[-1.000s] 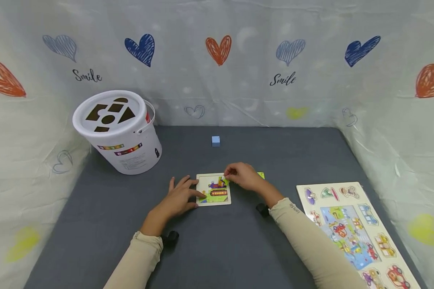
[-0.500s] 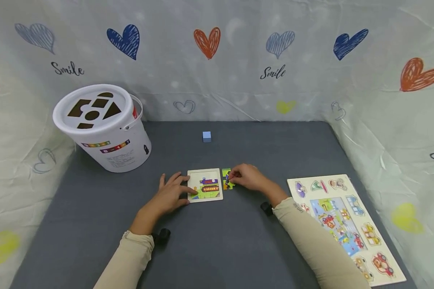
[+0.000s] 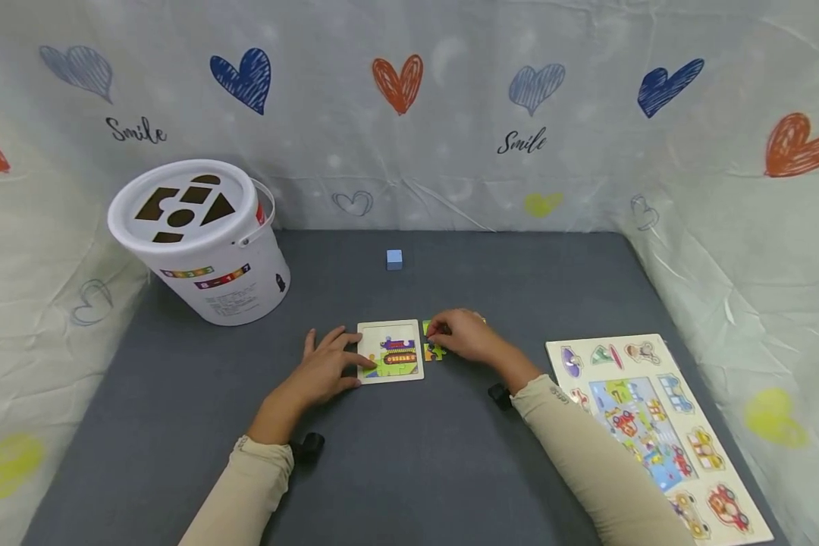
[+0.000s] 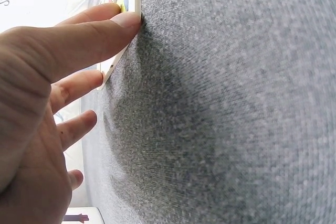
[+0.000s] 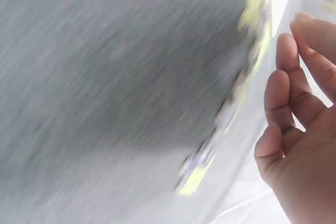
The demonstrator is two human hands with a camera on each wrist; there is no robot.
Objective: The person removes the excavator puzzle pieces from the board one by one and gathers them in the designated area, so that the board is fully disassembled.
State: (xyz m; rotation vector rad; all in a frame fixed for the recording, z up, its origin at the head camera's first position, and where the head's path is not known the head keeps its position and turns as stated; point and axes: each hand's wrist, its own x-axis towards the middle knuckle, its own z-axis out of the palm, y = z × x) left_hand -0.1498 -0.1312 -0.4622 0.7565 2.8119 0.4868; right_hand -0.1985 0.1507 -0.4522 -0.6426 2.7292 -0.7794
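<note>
A small square wooden puzzle frame [image 3: 382, 329] lies mid-table, part filled with a purple tracked-vehicle picture over green; bare wood shows along its top. My left hand [image 3: 322, 373] rests at its left side, fingers extended. One finger lies over the picture, and in the left wrist view the thumb [image 4: 126, 20] touches the frame's edge. Right of the frame lie loose green-yellow puzzle pieces [image 3: 434, 352], partly hidden under my right hand [image 3: 469, 335]. In the right wrist view its fingers [image 5: 286, 51] are loosely bent, with no piece visible between them, beside a blurred row of pieces [image 5: 194, 182].
A white bucket [image 3: 252, 284] with shape cut-outs in its lid stands at the back left. Near the table's back edge sits a small blue cube [image 3: 394, 260]. On the right lies a large picture puzzle board [image 3: 692, 418], partly covered by the right sleeve [image 3: 587, 462].
The right hand has moved from the frame's upper right corner to the loose pieces beside it. A piece at that corner has left the frame. The left hand stays on the frame.
</note>
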